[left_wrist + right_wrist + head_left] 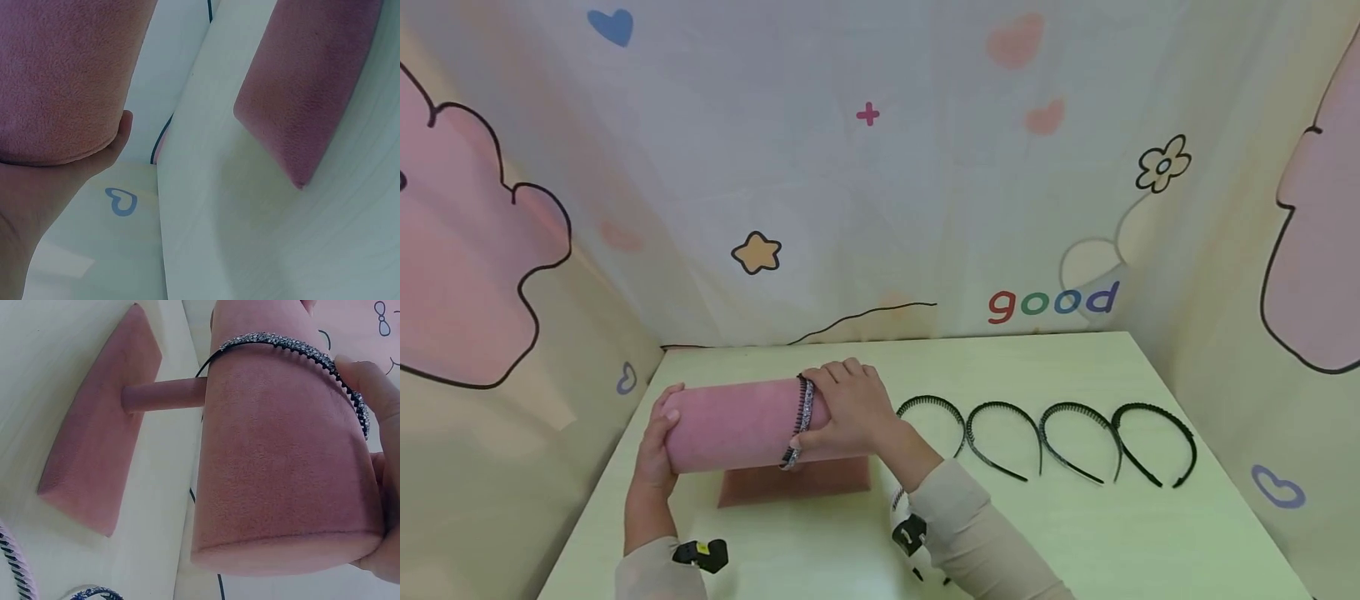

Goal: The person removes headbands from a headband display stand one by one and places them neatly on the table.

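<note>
A pink velvet headband stand has a horizontal roll (pixel 733 427) above a flat base (pixel 797 483), joined by a short post (pixel 165 395). Around the roll, toward its right end, sits a black toothed headband with silver glitter (pixel 275 340). My left hand (pixel 653 442) grips the roll's left end, thumb in front and fingers behind. Over the right part of the roll bends my right hand (pixel 853 408); its thumb is on the headband's near arm and its fingers are at the top. In the right wrist view a fingertip (pixel 350 369) touches the headband's edge.
Several dark headbands (pixel 1078 408) lie in a row on the pale table (pixel 1157 533) to the right; the leftmost is partly behind my right arm. A whitish object (pixel 901 533) is mostly hidden under my right sleeve. Printed curtains (pixel 865 208) enclose the table.
</note>
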`<state>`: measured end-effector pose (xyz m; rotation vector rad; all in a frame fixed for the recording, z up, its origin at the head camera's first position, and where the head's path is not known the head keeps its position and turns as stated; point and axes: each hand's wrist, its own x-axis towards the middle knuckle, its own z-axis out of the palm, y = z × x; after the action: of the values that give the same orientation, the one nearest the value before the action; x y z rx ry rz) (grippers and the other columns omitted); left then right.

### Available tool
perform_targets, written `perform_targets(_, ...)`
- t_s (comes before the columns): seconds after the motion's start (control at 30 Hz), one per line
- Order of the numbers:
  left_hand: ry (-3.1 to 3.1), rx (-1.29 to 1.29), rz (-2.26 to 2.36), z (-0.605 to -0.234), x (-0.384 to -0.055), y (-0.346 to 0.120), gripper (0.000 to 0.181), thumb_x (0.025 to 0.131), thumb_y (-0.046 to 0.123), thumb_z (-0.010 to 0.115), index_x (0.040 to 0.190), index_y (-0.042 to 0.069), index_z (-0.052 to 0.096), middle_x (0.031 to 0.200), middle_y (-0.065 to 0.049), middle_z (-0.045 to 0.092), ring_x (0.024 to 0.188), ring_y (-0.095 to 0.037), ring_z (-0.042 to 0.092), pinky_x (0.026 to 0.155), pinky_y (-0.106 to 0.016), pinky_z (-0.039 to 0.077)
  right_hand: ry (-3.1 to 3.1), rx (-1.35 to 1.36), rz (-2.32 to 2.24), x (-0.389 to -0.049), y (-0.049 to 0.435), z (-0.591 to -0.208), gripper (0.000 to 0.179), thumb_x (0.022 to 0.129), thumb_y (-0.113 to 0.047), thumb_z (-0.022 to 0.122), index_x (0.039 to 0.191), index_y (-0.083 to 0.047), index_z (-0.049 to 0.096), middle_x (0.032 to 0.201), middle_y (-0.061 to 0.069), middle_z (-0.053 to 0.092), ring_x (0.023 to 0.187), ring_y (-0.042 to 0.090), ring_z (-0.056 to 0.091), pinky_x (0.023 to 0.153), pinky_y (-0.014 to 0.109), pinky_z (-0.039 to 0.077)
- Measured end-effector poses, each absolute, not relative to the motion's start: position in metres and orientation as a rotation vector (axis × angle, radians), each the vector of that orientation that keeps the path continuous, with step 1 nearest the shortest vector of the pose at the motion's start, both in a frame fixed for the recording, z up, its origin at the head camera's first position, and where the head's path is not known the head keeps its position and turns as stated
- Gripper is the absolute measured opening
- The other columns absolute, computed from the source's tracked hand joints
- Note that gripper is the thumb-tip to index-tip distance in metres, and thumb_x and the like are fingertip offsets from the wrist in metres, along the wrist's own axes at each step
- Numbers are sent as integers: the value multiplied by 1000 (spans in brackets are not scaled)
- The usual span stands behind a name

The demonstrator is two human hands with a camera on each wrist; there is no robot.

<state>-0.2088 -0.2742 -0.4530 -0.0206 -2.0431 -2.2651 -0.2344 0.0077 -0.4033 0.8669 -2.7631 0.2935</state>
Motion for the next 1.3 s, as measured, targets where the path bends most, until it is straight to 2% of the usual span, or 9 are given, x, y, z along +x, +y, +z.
perform_targets(0.13,-2036,-3,-2273,-457,-210,-277,45,88,24,24,133,19,21,121,4,25,98,-20,32,75,-34,30,-2757,880,307,-234,9,-405,88,58,-78,42,128,-24,35,125,-2,39,112,19,31,88,41,24)
perform_targets(0.33,-2017,15,-2286,-465,-214,-280,44,88,26,24,133,21,23,121,3,27,97,-20,33,73,-34,33,-2775,881,318,-235,13,-407,89,60,-77,43,129,-21,35,136,1,25,120,20,25,91,41,22)
perform_targets(0.8,-2028,16,-2261,-465,-216,-280,44,88,29,25,132,23,25,120,1,27,98,-22,34,74,-35,32,-2777,921,410,-241,24,-406,87,62,-75,45,128,-19,38,125,-1,41,115,16,33,91,38,23)
perform_targets(1.3,-2038,34,-2268,-465,-216,-281,45,88,31,26,132,25,25,123,2,26,100,-23,32,75,-37,31,-2783,1007,711,-253,53,-412,84,63,-69,51,128,-18,38,129,-3,36,115,16,32,87,41,30)
